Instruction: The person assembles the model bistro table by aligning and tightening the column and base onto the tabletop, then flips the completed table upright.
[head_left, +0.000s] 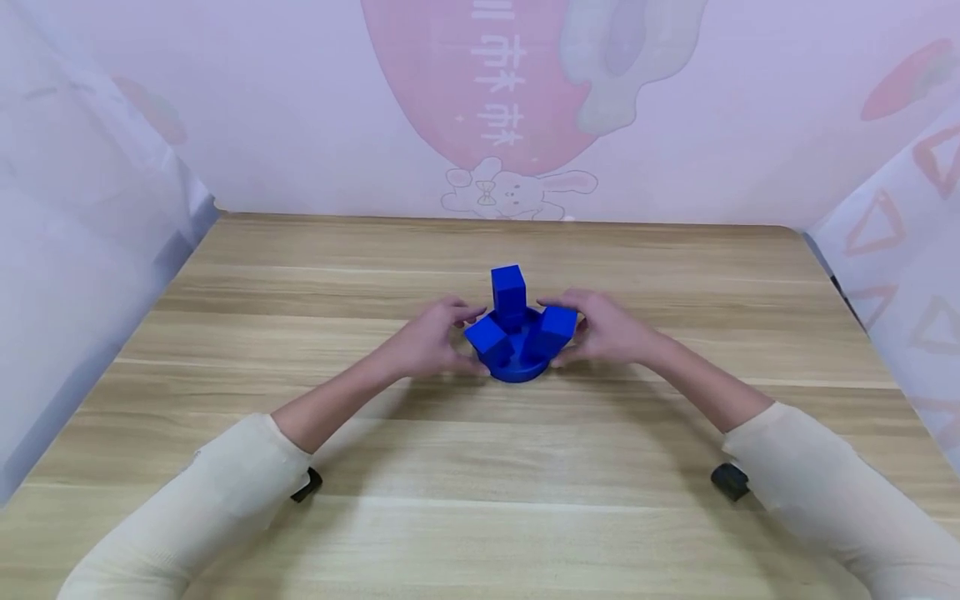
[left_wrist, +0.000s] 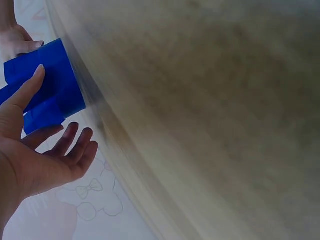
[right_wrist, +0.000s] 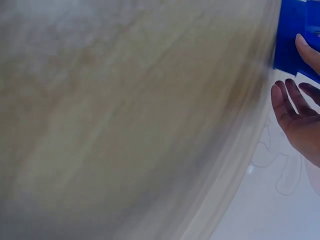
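Observation:
A blue three-post stand [head_left: 517, 369] rests on the wooden table; three square-ended blocks rise from its round base, two leaning outward. My left hand [head_left: 437, 340] holds its left side, thumb low at the front and index finger behind the left block. On the opposite side, my right hand [head_left: 603, 329] grips around the right block in the same way. In the left wrist view, the thumb lies against the blue stand [left_wrist: 60, 75] while the other fingers of the left hand [left_wrist: 40, 160] spread loosely. The right wrist view shows the stand [right_wrist: 287, 50] and right hand [right_wrist: 302, 125] only partly.
The wood-grain table [head_left: 480, 483] has a back edge against a pale printed curtain [head_left: 300, 108]. More curtain hangs along the left and right sides. Dark devices [head_left: 730, 481] are worn under both light sleeves [head_left: 817, 483].

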